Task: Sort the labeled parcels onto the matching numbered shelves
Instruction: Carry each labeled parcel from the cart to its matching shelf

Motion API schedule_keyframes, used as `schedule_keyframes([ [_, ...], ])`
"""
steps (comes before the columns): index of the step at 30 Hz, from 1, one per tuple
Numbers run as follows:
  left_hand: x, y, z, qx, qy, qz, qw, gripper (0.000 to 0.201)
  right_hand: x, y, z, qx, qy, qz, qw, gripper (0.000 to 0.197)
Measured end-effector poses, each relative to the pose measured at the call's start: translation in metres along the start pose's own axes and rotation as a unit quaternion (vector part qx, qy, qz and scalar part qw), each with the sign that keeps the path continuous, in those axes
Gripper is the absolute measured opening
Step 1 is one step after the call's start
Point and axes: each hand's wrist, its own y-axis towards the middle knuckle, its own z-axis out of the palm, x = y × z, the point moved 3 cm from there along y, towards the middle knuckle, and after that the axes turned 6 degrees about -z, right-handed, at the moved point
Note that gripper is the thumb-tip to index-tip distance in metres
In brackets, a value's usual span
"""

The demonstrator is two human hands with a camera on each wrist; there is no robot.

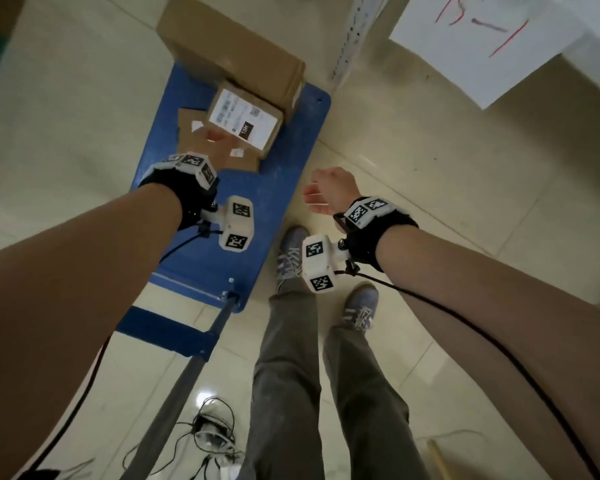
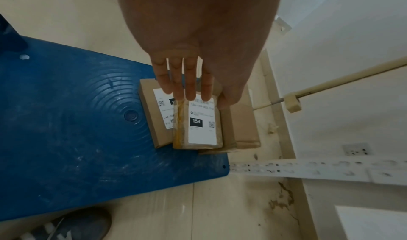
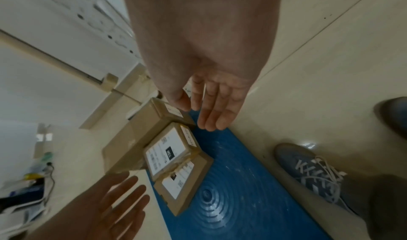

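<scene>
Reaching down toward the blue cart (image 1: 284, 188), a person extends the left hand (image 2: 187, 80), fingers straight and empty, above the small labeled parcel (image 2: 198, 123) marked 15H. That parcel lies atop a flatter parcel (image 2: 152, 115) at the cart's far end, against a larger brown box (image 1: 232, 50). The right hand (image 1: 329, 192) hovers beside the cart's right edge, fingers relaxed, holding nothing. A paper sign (image 1: 492, 39) in red ink hangs on the white shelving beyond the cart. The step appears to be picking up the top parcel; gripping its short sides with both hands and keeping the label facing up should let the code be checked against the shelf number.
</scene>
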Motion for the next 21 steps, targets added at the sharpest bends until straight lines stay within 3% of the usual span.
schedule_keyframes([
  [4, 0.008, 0.043, 0.006, -0.012, -0.01, -0.015, 1.0, 0.045, -0.01, 0.03, 0.031, 0.031, -0.008, 0.026, 0.999, 0.003],
  [6, 0.009, 0.061, 0.01, -0.026, -0.004, -0.008, 1.0, 0.041, -0.01, 0.042, 0.041, 0.045, 0.018, 0.034, 0.998, 0.009],
  [8, 0.008, 0.073, 0.013, -0.04, -0.003, 0.012, 0.999, 0.042, -0.01, 0.058, 0.051, 0.07, 0.034, 0.027, 0.997, 0.021],
  [11, 0.011, 0.094, 0.022, -0.03, -0.016, 0.014, 0.999, 0.049, -0.006, 0.085, 0.065, 0.094, -0.026, -0.024, 0.995, 0.049],
  [13, 0.011, 0.106, 0.024, -0.018, -0.049, 0.016, 0.999, 0.064, -0.002, 0.098, 0.072, 0.103, -0.034, -0.04, 0.993, 0.066],
  [16, 0.021, 0.137, 0.027, -0.007, -0.104, 0.0, 0.995, 0.096, 0.002, 0.111, 0.079, 0.109, -0.029, -0.051, 0.992, 0.072],
  [19, 0.027, 0.147, 0.024, -0.007, -0.134, -0.013, 0.991, 0.091, 0.004, 0.115, 0.084, 0.125, -0.015, -0.059, 0.99, 0.069],
  [21, 0.025, 0.138, 0.02, -0.006, -0.163, -0.015, 0.986, 0.072, 0.004, 0.112, 0.087, 0.131, -0.006, -0.059, 0.99, 0.066],
])
